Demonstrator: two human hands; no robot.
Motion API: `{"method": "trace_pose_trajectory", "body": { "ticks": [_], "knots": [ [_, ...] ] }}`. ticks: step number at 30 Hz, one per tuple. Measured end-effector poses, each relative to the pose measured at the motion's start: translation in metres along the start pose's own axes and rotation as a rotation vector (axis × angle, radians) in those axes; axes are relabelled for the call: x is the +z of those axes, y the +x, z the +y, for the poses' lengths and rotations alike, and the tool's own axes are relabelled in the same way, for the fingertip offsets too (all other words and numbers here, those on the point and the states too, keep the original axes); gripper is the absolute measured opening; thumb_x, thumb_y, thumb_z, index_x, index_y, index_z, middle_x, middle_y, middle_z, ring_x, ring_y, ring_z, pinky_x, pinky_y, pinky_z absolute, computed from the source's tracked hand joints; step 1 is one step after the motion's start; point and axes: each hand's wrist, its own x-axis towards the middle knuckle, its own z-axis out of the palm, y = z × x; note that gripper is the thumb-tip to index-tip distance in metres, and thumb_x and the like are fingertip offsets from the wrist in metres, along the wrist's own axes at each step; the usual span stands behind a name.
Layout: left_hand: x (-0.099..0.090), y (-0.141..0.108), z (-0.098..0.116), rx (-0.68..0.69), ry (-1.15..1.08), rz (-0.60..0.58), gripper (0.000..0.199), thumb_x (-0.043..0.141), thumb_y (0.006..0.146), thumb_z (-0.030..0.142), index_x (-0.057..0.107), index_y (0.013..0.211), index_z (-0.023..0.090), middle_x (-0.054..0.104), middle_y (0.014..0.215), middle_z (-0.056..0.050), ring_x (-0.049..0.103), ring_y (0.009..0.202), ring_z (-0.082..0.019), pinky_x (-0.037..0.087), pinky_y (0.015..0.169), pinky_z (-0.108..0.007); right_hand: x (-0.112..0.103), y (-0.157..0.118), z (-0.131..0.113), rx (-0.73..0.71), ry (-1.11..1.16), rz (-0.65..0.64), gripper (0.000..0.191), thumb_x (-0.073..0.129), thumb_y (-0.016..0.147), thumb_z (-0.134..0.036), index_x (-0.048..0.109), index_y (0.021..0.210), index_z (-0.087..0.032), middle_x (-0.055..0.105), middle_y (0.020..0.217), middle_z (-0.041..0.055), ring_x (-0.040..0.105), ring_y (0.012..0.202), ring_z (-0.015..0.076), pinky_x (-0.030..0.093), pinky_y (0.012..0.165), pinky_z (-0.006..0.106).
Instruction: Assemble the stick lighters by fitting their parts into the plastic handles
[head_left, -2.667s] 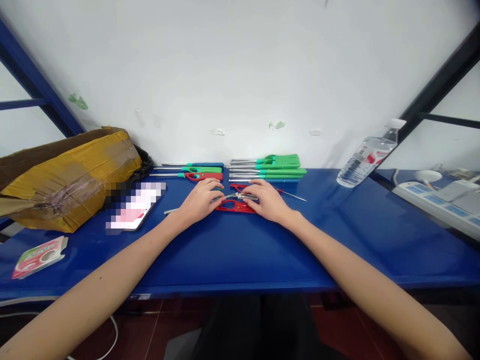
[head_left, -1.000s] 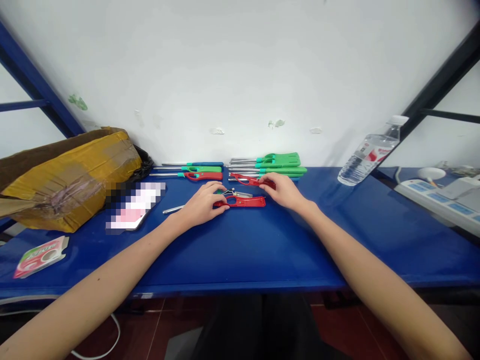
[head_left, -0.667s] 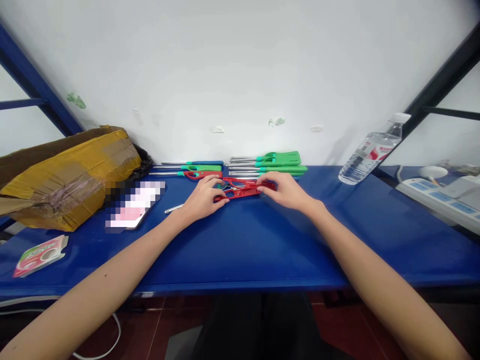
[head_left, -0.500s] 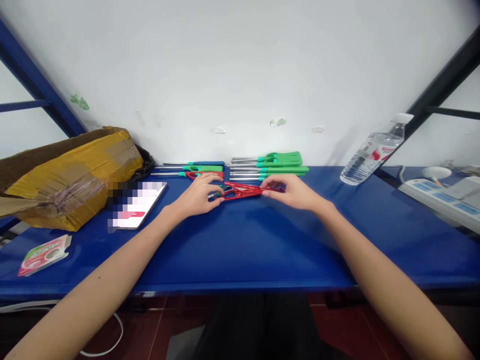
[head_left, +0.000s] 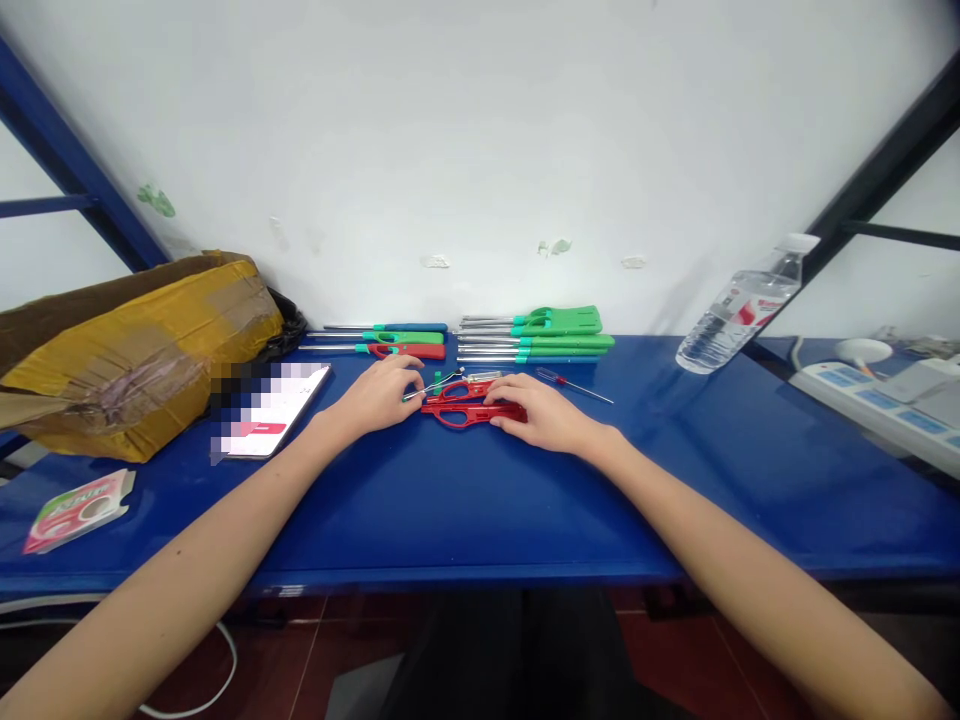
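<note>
Two red halves of a lighter casing lie on the blue table, one behind the other. My right hand point(head_left: 536, 412) pinches the right end of the nearer red casing half point(head_left: 457, 412); the farther red casing half point(head_left: 459, 392) is just behind it, partly under the fingers. Close to the casing's left end, my left hand point(head_left: 384, 392) has its fingertips closed on a thin metal piece point(head_left: 442, 384), which slants up to the right. A small green part point(head_left: 438, 379) sits beside that piece. Behind the right hand lies a screwdriver point(head_left: 576, 384) with a thin shaft.
Green long-nosed lighters point(head_left: 566, 340) are stacked by the wall, with red, green and blue lighters point(head_left: 409, 338) to their left. A phone point(head_left: 277, 410), a taped cardboard box point(head_left: 150, 360) and a small carton point(head_left: 79, 510) are leftward. A water bottle point(head_left: 739, 315) and power strip point(head_left: 877, 400) are rightward.
The red casing halves have come apart, the nearer one now closer to me. My right hand has moved left and nearer, uncovering the screwdriver. My left hand has shifted slightly left.
</note>
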Motion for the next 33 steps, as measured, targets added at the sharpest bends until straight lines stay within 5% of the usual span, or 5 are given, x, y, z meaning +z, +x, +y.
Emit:
{"method": "trace_pose_trajectory", "body": {
  "ticks": [13, 25, 33],
  "knots": [
    [-0.005, 0.002, 0.014, 0.006, -0.033, 0.282, 0.018, 0.051, 0.09, 0.029, 0.065, 0.09, 0.016, 0.064, 0.114, -0.012, 0.058, 0.111, -0.028, 0.047, 0.098, -0.044, 0.009, 0.001, 0.018, 0.15, -0.052, 0.238, 0.034, 0.053, 0.091, -0.031, 0.056, 0.122, -0.018, 0.063, 0.122, 0.0123, 0.056, 0.114, 0.0269, 0.046, 0.1, 0.045],
    [-0.004, 0.002, 0.017, 0.075, -0.04, 0.302, 0.016, 0.05, 0.091, 0.026, 0.063, 0.09, 0.016, 0.062, 0.115, -0.013, 0.055, 0.113, -0.027, 0.045, 0.1, -0.045, 0.014, 0.044, 0.039, 0.152, -0.192, 0.077, 0.025, 0.05, 0.092, -0.022, 0.068, 0.107, -0.014, 0.071, 0.109, 0.0132, 0.064, 0.1, 0.0253, 0.047, 0.092, 0.038],
    [-0.003, 0.001, 0.021, 0.085, -0.069, 0.282, 0.013, 0.05, 0.09, 0.023, 0.062, 0.089, 0.017, 0.061, 0.117, -0.012, 0.053, 0.114, -0.027, 0.044, 0.101, -0.045, 0.018, 0.043, 0.044, 0.155, -0.209, 0.095, 0.022, 0.05, 0.092, -0.021, 0.07, 0.098, -0.014, 0.068, 0.099, 0.0126, 0.061, 0.095, 0.0232, 0.046, 0.087, 0.035]
  ]
}}
